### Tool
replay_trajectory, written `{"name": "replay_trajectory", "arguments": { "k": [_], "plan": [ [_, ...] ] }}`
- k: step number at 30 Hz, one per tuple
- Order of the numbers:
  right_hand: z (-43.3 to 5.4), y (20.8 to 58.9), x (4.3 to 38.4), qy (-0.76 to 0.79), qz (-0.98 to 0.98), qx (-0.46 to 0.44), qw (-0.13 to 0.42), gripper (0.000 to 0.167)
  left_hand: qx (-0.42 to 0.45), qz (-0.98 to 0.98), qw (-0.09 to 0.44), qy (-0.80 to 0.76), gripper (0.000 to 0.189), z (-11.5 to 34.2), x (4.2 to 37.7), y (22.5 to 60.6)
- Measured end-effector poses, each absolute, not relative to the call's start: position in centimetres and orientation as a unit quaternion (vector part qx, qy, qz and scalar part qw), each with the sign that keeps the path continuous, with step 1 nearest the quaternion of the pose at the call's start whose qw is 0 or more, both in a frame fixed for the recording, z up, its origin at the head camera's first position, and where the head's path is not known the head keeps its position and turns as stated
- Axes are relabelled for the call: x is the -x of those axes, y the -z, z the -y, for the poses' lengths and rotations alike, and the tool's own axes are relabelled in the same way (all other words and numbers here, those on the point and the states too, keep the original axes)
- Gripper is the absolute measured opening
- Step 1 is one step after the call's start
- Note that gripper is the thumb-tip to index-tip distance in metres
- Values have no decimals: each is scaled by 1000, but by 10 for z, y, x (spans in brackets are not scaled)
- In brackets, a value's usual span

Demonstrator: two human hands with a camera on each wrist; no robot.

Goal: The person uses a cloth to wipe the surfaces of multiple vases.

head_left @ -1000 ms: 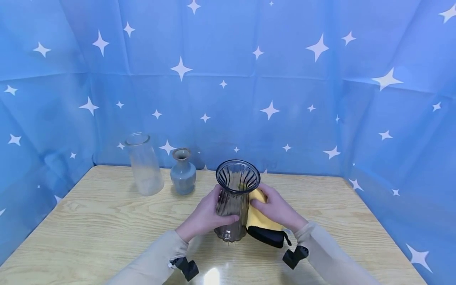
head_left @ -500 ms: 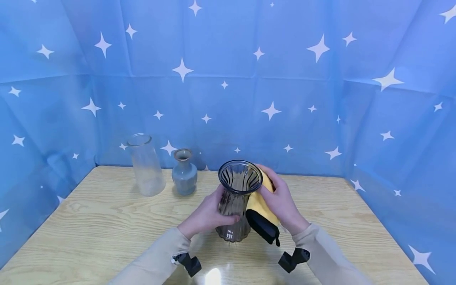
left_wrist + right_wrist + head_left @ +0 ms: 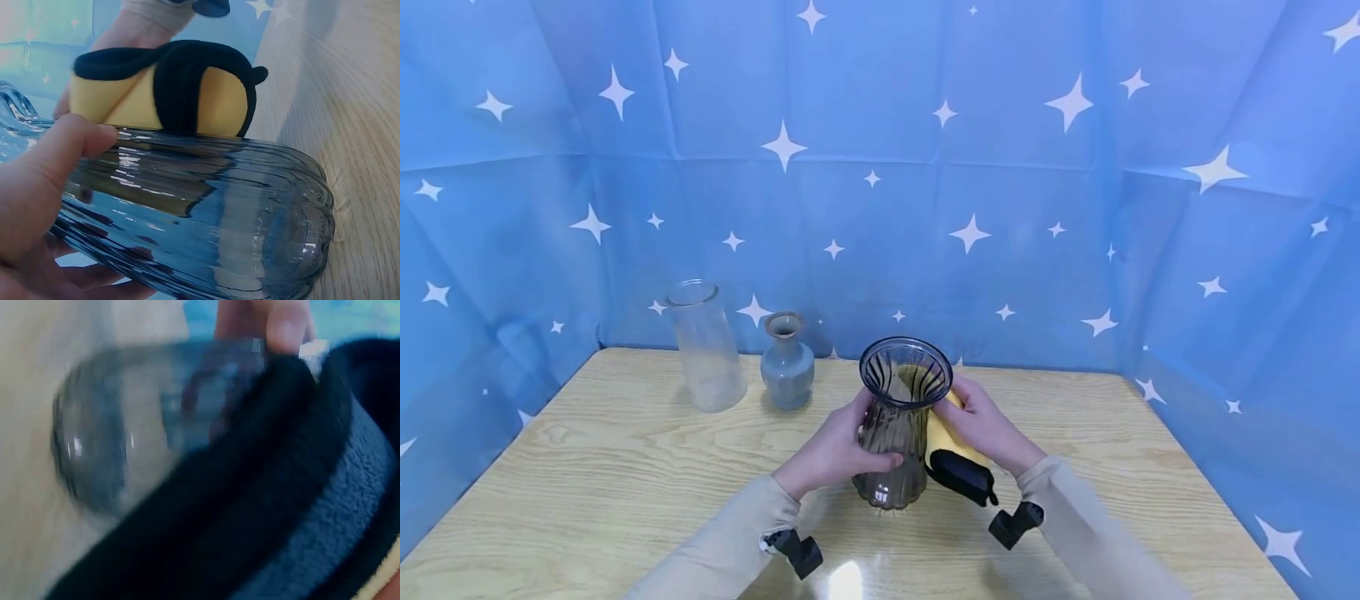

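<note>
A smoky ribbed glass vase (image 3: pixel 891 446) with a flared rim stands upright on the table. My left hand (image 3: pixel 841 452) grips its left side, thumb across the front and fingers behind. On the other side my right hand (image 3: pixel 988 427) holds a folded yellow cloth (image 3: pixel 943 435) with black edging against the vase, just under the rim. Part of that cloth shows through the glass at the back. In the left wrist view the cloth (image 3: pixel 225 103) lies along the vase wall (image 3: pixel 262 206). Its grey inner face (image 3: pixel 325 506) appears in the right wrist view, which is blurred.
Toward the back left stand a tall clear glass vase (image 3: pixel 707 358) and a small blue-grey vase (image 3: pixel 787 371) with a brown rim. The wooden table (image 3: pixel 625 483) ends at a blue curtain (image 3: pixel 880 208) with white stars.
My right hand moved up the vase's side with the cloth, then came back down, and more cloth now shows behind the glass. The left hand keeps its grip on the vase.
</note>
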State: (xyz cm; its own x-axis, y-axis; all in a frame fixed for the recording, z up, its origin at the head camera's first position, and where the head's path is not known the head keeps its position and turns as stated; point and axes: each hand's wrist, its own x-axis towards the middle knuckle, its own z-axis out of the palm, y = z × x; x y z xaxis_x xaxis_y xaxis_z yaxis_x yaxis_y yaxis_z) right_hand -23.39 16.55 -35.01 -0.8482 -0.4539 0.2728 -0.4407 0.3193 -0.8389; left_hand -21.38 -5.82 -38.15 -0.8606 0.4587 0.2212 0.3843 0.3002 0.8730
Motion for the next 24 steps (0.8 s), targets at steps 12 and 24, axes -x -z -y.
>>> {"name": "replay_trajectory", "arguments": {
  "k": [12,24],
  "plan": [
    [-179,372,259,392,-855,287,180,39,-259,-811,38,-523,74,60,215,380],
    [-171,386,276,323,-859,249,310,37,-256,-806,40,-532,74,60,216,381]
  ]
}}
